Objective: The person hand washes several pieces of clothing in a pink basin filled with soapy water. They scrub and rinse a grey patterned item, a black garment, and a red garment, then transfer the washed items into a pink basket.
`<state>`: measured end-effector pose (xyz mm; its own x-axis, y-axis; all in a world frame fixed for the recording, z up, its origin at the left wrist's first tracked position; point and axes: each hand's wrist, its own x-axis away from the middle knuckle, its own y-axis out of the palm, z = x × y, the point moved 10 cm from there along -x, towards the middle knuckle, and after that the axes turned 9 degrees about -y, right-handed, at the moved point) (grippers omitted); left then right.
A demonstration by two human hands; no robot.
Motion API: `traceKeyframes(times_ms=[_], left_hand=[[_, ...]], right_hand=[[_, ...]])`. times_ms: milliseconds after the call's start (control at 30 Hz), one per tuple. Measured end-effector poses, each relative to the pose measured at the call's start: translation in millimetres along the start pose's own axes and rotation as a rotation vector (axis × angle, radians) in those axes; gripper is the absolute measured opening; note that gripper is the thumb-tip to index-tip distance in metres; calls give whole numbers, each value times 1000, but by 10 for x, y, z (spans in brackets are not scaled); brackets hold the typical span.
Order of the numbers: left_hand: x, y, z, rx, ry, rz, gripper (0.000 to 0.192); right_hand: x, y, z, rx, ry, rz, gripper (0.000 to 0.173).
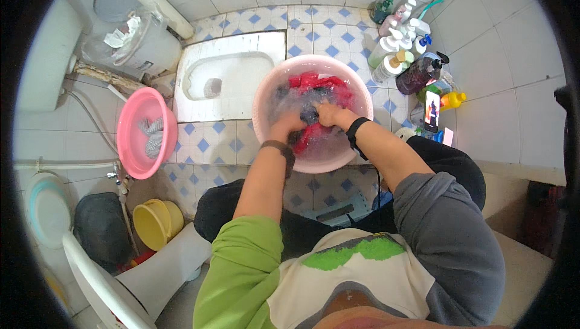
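Observation:
A light pink plastic basin (266,141) holds soapy water with red fabric (335,85) and dark fabric (310,114) in it. Both of my hands are in the basin, at the dark cloth near its middle. My right hand (330,112) grips part of that cloth, its fingertips blurred by the suds. My left hand (290,123) lies against the cloth's left side; its fingers are hidden by water and fabric, so its hold is unclear. Dark bands circle both wrists.
Left of the basin are a white squat toilet (231,109), a brighter pink basin (129,147) holding striped grey cloth, and a yellow bucket (152,229). Several pump bottles (385,50) and a lit phone (432,111) stand at the right. A bagged bin (156,50) is at the upper left.

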<state>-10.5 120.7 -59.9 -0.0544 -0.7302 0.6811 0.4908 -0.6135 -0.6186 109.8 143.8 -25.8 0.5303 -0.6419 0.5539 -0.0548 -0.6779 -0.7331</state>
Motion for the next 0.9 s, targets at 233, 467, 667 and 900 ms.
traceKeyframes(times_ms=[233,467,667,900], left_hand=[[751,-942,175,349,408,140,110],[1330,-1217,613,690,592,255,92],[1594,-1747,381,1065,416,567,54],[1742,-1919,700,1042,377,674,45]], right_hand=[[867,-1858,-911,-658,-132,316,32],[2036,-2801,-1978,-1065,-557,455,36],[2190,-3236,-1303,-1241,-681,543,42],[1139,-1622,215,-844,-152,167,72]])
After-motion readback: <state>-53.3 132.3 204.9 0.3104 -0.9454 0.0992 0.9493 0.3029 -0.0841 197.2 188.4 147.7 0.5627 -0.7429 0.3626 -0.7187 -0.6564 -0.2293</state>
